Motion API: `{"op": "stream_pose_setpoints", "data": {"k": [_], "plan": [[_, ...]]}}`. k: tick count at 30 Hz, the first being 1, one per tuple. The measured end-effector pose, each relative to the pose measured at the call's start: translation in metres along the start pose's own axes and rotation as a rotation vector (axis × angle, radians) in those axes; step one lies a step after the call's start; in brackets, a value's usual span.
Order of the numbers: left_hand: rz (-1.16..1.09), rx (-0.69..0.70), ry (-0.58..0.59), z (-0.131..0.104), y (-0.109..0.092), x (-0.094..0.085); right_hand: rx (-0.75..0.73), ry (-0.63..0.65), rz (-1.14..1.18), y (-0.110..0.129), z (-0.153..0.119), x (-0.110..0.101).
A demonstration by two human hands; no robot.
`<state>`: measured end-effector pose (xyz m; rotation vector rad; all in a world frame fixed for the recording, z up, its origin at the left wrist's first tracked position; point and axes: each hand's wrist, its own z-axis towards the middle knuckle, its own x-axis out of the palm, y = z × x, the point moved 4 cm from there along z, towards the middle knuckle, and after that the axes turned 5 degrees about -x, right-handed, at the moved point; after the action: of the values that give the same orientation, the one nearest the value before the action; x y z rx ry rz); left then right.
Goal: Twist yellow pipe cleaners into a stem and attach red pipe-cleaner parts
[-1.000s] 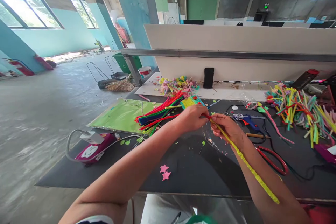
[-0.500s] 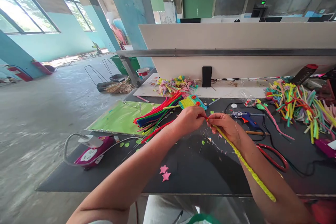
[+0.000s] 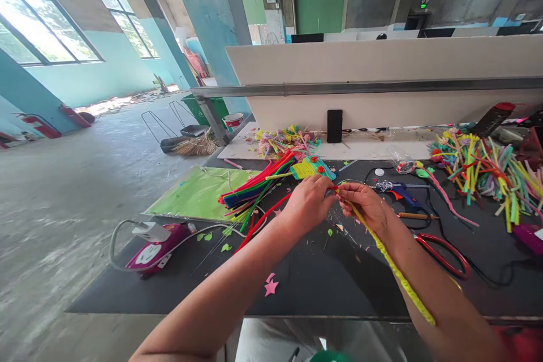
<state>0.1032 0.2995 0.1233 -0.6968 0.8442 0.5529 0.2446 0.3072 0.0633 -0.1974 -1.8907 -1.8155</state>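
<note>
A long yellow fuzzy stem [image 3: 388, 257] hangs down along my right forearm, its upper end pinched in my right hand [image 3: 363, 202]. My left hand [image 3: 310, 203] is closed on a small red stem piece [image 3: 334, 188] at that same end, and the fingertips of both hands nearly meet there. A long red stem [image 3: 266, 219] passes under my left wrist. Just behind my left hand lies a yellow and turquoise piece with red bits [image 3: 314, 168], beside a bundle of coloured stems [image 3: 254, 184].
Red-handled scissors [image 3: 443, 254], a blue glue gun [image 3: 405, 195] and cables lie right. A purple power strip [image 3: 159, 249] and green sheet [image 3: 195, 192] are left. Behind stand a phone [image 3: 334, 126] and a big pile of stems [image 3: 479, 167]. Pink stars [image 3: 271, 287] lie near the front edge.
My left hand has turned slightly and its fingers have shifted at the red piece. More of the red stem shows by my left wrist. The yellow stem's lower end has swung a little left.
</note>
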Motion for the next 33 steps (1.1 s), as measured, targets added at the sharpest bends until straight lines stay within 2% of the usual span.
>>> {"op": "stream_pose_setpoints", "data": {"k": [12,16,19,23,27,29,33], "plan": [[0.027,0.066,0.005,0.001,-0.004,-0.006,0.042,0.032,0.144,-0.001,-0.001,0.001],[0.068,0.118,0.049,0.003,-0.003,-0.008,0.046,0.050,0.146,0.000,-0.003,0.004],[0.033,0.133,0.108,0.005,0.001,-0.012,0.043,0.047,0.101,0.000,-0.004,0.008],[-0.034,0.185,0.230,0.009,0.002,-0.020,-0.041,0.067,-0.003,0.000,-0.005,0.014],[-0.034,0.253,0.382,0.011,0.000,-0.022,-0.121,-0.002,-0.112,-0.002,-0.004,0.011],[-0.042,0.260,0.449,0.013,0.001,-0.022,-0.109,-0.024,-0.155,-0.003,-0.004,0.010],[-0.071,0.286,0.543,0.018,0.006,-0.022,-0.041,0.019,-0.172,-0.005,-0.005,0.014]]}}
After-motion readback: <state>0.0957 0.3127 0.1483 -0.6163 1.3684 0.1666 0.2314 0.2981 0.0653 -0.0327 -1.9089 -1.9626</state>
